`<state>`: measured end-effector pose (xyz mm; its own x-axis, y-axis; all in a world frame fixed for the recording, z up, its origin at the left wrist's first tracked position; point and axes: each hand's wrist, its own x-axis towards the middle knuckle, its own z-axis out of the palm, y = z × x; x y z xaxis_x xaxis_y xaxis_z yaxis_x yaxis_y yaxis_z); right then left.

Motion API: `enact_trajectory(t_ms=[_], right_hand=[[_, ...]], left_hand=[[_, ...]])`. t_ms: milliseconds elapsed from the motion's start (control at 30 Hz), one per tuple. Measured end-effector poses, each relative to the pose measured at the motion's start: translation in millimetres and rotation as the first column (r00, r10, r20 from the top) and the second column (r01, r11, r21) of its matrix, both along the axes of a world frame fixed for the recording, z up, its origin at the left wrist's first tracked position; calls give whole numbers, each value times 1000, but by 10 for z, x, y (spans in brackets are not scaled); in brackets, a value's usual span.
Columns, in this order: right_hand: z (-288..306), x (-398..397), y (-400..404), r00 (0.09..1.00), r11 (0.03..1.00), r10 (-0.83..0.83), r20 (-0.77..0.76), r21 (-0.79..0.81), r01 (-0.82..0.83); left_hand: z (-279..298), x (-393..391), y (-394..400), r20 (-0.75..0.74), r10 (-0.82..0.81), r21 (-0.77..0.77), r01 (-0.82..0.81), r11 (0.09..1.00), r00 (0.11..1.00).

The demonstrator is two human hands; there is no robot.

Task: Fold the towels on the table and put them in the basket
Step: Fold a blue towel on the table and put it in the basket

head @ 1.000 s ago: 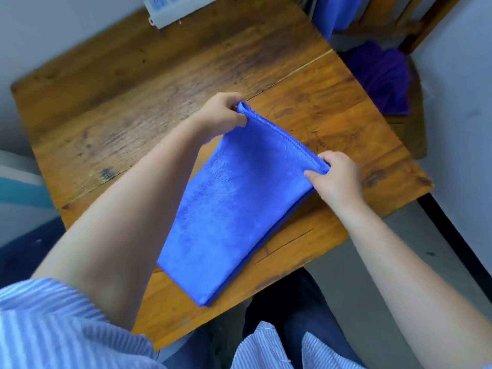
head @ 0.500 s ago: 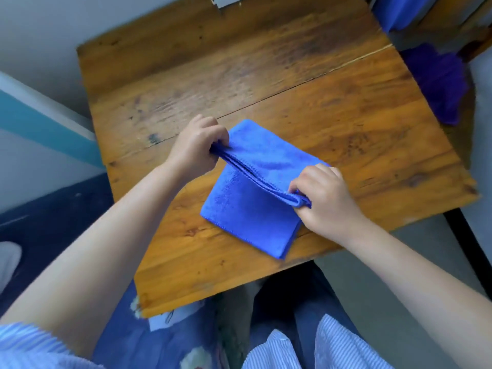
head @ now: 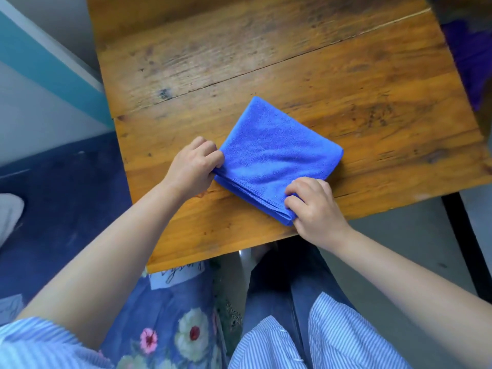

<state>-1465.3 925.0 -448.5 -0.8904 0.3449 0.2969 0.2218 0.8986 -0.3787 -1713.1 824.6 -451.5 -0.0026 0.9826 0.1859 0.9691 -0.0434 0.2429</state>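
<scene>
- Head view, progress: the towel [head: 277, 155] lies on the table [head: 346, 83] as a compact, thick square of several layers, its stacked hemmed edges facing the person along the near side. Judging by that shape, the folding of this towel looks finished or nearly so.
- Head view, what is left: the towel is not yet in the basket, and no basket can be made out here. A purple cloth [head: 471, 57] shows at the far right edge beyond the table; whether it is another towel to fold or one already put away, I cannot tell.
- Head view, left hand [head: 190, 170]: its fingers are curled and pinch the towel's left corner, thumb side against the cloth, the hand resting on the wood just beside it.
- Head view, right hand [head: 314, 206]: its fingers are bent, their tips pressing down on top of the towel's near right corner, the thumb at the stacked edges; it appears to grip that corner.
- Head view, position: the towel sits near the table's front edge, between the two hands.
</scene>
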Motion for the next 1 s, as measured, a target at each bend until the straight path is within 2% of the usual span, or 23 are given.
enact_trajectory(t_ms=[167, 267, 400, 467, 533, 600, 667, 733, 800, 900, 1000], right_hand=[[-88, 33, -68, 999, 998, 54, 1, -12, -54], [-195, 104, -90, 993, 995, 97, 70, 3, -98], [-210, 224, -47, 971, 985, 174, 161, -23, -172], [-121, 264, 29, 972, 979, 196, 127, -73, -188], [-44, 244, 166, 986, 984, 159, 46, -87, -154], [16, 112, 358, 995, 992, 101, -17, -69, -102], [46, -114, 567, 997, 997, 75, -20, -23, -75], [53, -414, 738, 994, 996, 78, 80, 39, -82], [51, -724, 853, 965, 979, 148, 217, 104, -174], [67, -1083, 922, 836, 927, 278, 473, 96, -362], [34, -1231, 963, 691, 913, 319, 649, -14, -408]], left_hand=[[-26, 14, -68, -54, -4, -70, 0, 998, 999], [-50, 54, -121, -94, 30, -141, -43, 989, 995], [-28, 139, -195, -71, 102, -236, -117, 965, 992], [-12, 223, -252, -27, 194, -200, -195, 960, 981], [-5, 367, -288, 32, 346, -140, -339, 930, 938], [7, 586, -229, 115, 507, -89, -499, 862, 854], [15, 857, -68, 127, 640, -118, -629, 768, 758], [12, 1087, 102, 117, 730, -242, -694, 678, 673], [-53, 1233, 200, 97, 783, -386, -702, 598, 614], [-179, 1284, 240, -2, 796, -487, -696, 528, 605], [-248, 1275, 238, -40, 804, -461, -725, 512, 593]])
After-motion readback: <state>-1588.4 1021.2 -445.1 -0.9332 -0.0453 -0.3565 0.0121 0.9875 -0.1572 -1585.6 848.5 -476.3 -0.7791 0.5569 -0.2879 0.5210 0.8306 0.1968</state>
